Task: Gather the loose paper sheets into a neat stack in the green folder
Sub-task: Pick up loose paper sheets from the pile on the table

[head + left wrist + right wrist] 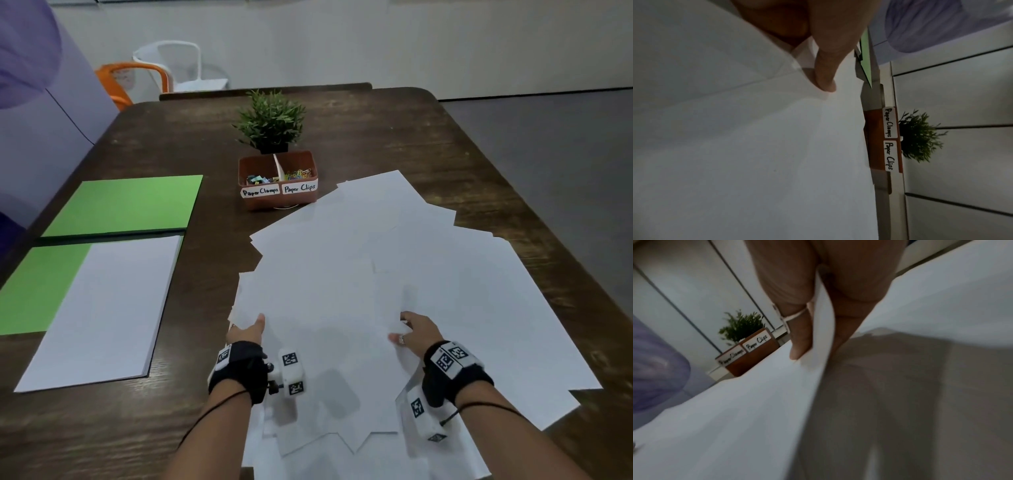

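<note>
Pinching opposite edges of one top sheet (329,308), the left hand (248,330) and right hand (416,330) sit at lower centre of the head view — thumbs above the paper, fingers curled under, likely to lift it clear without dragging the loose pile (445,274) beneath. The folder (126,205) lies open at left of frame, a squared stack (102,308) already on its near half — presumably where this sheet goes.

Even soft light, wrist views dim — blurred
</note>
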Demonstrator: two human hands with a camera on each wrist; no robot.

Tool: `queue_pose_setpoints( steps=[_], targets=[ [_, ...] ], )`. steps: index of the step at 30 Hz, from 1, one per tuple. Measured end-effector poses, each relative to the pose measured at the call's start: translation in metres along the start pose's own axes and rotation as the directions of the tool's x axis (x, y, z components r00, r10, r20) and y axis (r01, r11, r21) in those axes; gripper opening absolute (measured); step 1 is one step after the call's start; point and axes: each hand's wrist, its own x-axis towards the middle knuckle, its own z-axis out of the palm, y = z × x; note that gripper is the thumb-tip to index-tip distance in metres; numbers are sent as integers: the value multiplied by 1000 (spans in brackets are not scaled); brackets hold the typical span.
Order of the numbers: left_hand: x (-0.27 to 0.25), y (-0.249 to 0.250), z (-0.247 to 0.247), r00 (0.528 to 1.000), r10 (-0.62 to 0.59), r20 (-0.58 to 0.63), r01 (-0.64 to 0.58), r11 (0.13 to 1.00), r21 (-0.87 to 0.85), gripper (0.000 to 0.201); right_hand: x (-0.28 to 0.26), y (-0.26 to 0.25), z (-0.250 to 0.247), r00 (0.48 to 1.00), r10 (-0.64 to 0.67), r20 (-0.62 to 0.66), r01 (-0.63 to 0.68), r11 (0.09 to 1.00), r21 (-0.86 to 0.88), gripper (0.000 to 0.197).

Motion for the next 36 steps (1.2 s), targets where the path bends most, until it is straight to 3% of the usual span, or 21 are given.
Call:
queue_pose_setpoints(
  steps=[4,9,12,14,18,21,27,32,36],
  targets=[
    [6,-1,-1,1000,-1,9,1,1000,-12,56,0,3,-9,995,64,-77,-48,980,194,46],
    [18,7,-3,998,52,-43,-55,996,-68,48,-1,7,-22,988,59,-142,-34,985,170,28],
    [24,17,-14,995,82,-62,-85,996,-40,40,-3,5,-33,935,110,-338,-46,981,190,25],
    [34,15,-21,993,110,-32,-109,994,10,35,-3,1,-33,907,150,-393,-66,974,219,26],
    [32,11,-15,980,185,68,-192,974,118,31,-7,-13,-13,968,166,-190,-147,983,113,34],
    [24,8,-3,969,213,126,-227,968,108,29,-12,-23,3,982,136,-132,-130,990,51,40],
    [31,0,0,964,254,81,-257,966,24,29,-20,-31,12,995,94,-16,-95,994,-60,44],
    [41,6,1,967,242,78,-245,969,32,30,-24,-35,18,969,133,-210,-113,988,102,50],
    [36,12,3,950,287,120,-305,936,174,28,-20,-45,25,969,199,-149,-140,932,336,81]
  ],
)
